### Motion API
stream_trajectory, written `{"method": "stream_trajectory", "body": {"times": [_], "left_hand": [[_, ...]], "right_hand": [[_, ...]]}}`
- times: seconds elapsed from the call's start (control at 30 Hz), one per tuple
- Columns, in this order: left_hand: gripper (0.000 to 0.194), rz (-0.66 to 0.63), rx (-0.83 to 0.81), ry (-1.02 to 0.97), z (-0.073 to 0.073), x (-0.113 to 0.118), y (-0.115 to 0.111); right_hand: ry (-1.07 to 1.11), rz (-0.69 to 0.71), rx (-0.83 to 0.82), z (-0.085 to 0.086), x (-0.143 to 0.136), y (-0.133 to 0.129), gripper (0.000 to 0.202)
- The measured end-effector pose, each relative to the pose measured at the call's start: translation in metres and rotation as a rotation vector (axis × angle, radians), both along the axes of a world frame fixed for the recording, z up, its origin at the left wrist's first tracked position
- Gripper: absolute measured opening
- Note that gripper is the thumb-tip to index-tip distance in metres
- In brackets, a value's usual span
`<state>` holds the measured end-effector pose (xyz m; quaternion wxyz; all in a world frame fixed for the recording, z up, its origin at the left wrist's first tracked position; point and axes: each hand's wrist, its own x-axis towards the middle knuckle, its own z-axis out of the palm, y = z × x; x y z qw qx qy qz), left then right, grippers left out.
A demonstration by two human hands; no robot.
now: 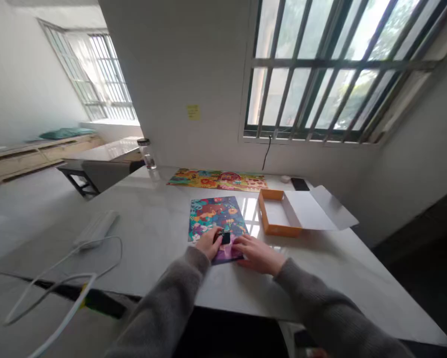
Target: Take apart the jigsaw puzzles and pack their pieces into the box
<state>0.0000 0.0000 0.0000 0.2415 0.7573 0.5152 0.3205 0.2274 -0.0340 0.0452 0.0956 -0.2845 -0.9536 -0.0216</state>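
Observation:
A colourful puzzle picture lies flat on the white table, dark blue at the top and purple at its near edge. My left hand is over its lower left part, thumb and fingers closed on a small black object. On the lower right part of the picture rests my right hand, with bent fingers touching the purple area. Whether anything is under those fingertips is hidden.
An orange box with its white lid open stands at the right. Behind lie a long colourful strip and a black phone. A bottle stands back left; a white power strip and cable lie left.

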Motion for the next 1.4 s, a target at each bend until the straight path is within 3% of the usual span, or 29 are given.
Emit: {"method": "stream_trajectory", "body": {"times": [0.13,0.3,0.47,0.63,0.77,0.97,1.23,1.4], "left_hand": [[0.024,0.011,-0.023,-0.043,0.000,-0.001,-0.002],[0.023,0.015,-0.029,-0.043,0.003,-0.002,-0.002],[0.022,0.009,-0.028,-0.049,0.005,-0.002,-0.002],[0.021,0.024,-0.028,-0.067,0.005,-0.001,-0.002],[0.021,0.013,-0.041,-0.093,0.005,-0.001,-0.003],[0.016,-0.048,-0.033,-0.173,0.006,-0.005,-0.001],[0.033,-0.052,-0.087,-0.171,0.009,-0.008,-0.002],[0.027,-0.054,-0.066,-0.212,0.010,-0.006,-0.006]], "right_hand": [[-0.167,0.043,0.169,0.003,-0.014,-0.005,0.023],[-0.219,0.052,0.342,0.001,-0.029,-0.013,0.030],[-0.068,0.025,0.162,0.000,-0.024,0.006,0.016],[0.343,-0.091,-0.134,-0.007,-0.013,0.027,0.017],[0.629,-0.154,0.002,-0.012,-0.024,0.025,0.030],[0.445,-0.089,0.117,-0.018,-0.042,0.018,0.044],[0.503,-0.027,-0.015,-0.025,-0.040,0.011,0.046],[0.606,0.025,-0.103,-0.022,-0.039,0.009,0.042]]}}
